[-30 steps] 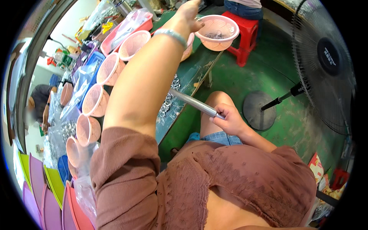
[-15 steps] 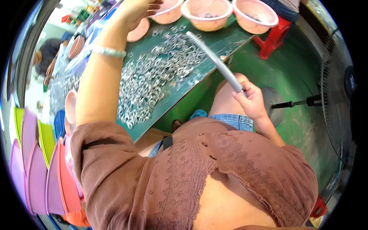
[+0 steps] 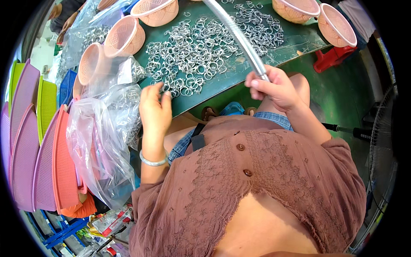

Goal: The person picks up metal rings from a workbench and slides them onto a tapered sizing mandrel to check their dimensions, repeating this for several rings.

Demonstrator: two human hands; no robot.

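The right hand (image 3: 276, 88) has its grip clenched around the near end of a ribbed metal hose (image 3: 237, 36), which runs from the fist up and to the left, far across the table to the upper edge of the view. The left hand (image 3: 155, 109) rests at the near edge of the green table (image 3: 299, 40), fingers (image 3: 165, 100) loosely curled, its tips touching the nearest pieces of a heap of small metal rings (image 3: 201, 55); whether its grip has closed on one of them cannot be told. A silver bangle (image 3: 153, 162) sits on the left wrist.

The rings spread over the middle of the table, from the left hand to its far side. Just left of that hand lies a clear plastic bag (image 3: 107, 137), crumpled, partly holding more rings. Pink sieve baskets (image 3: 124, 34) stand along the far left of the table, and two more pink baskets (image 3: 319, 10) at the far right. Further left, flat pink, purple and green trays (image 3: 30, 141) stand on edge. On the right, on the green floor, are a red stool (image 3: 334, 58) and a fan (image 3: 383, 141).
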